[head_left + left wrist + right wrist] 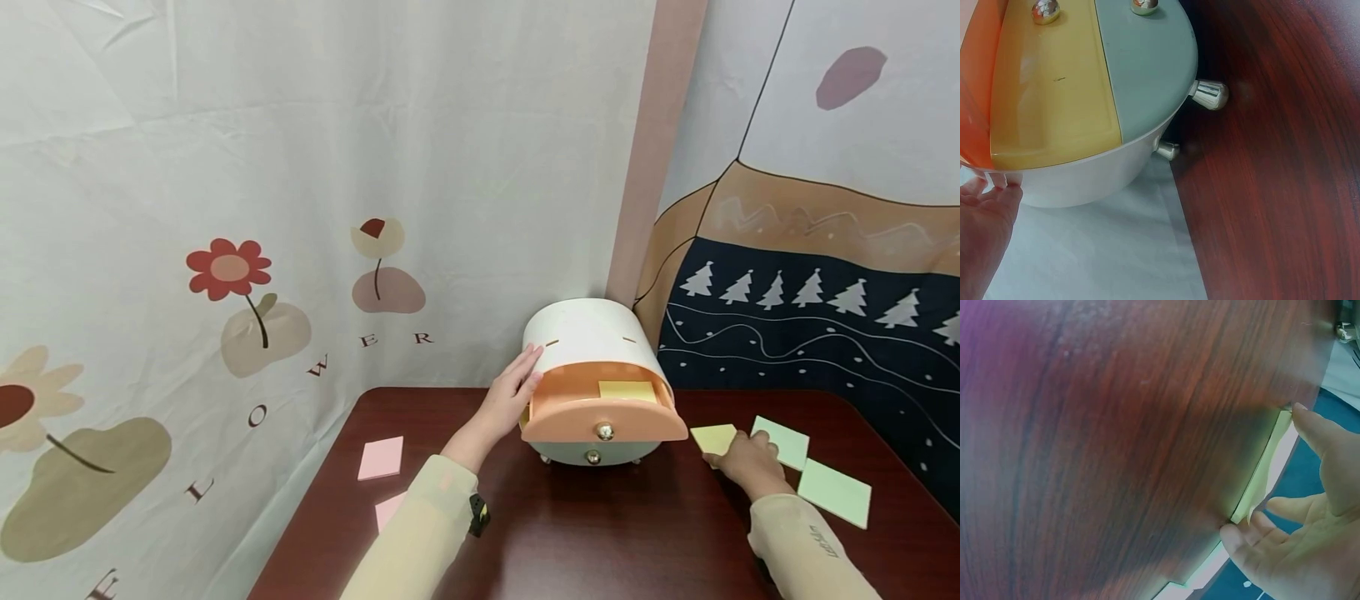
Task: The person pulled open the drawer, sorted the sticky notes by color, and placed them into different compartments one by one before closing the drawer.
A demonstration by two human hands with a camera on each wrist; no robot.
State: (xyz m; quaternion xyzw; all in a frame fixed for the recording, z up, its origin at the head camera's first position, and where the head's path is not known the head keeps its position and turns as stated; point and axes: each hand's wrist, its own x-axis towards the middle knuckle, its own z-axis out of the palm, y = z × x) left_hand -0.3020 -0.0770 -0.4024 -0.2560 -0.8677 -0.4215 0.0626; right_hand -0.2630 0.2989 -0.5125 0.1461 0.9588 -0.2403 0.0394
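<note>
A small rounded white drawer cabinet [588,329] stands at the back of the table, its top orange drawer [562,423] pulled out. Inside that drawer lies a yellow sticky note pad [626,390]. My left hand [504,406] rests against the cabinet's left side, fingers fairly straight. Beneath the orange drawer, the left wrist view shows a closed yellow drawer [1054,94] and a closed green drawer [1147,69]. To the right of the cabinet, my right hand [753,462] holds another yellow sticky note pad [1263,469] by its edges, between thumb and fingers, at the tabletop.
Two light green sticky note pads [836,493] lie beside my right hand. On the left side of the table are two pink pads [381,458], one partly hidden by my left sleeve. Printed curtains [487,167] hang close behind the dark wooden table [600,533].
</note>
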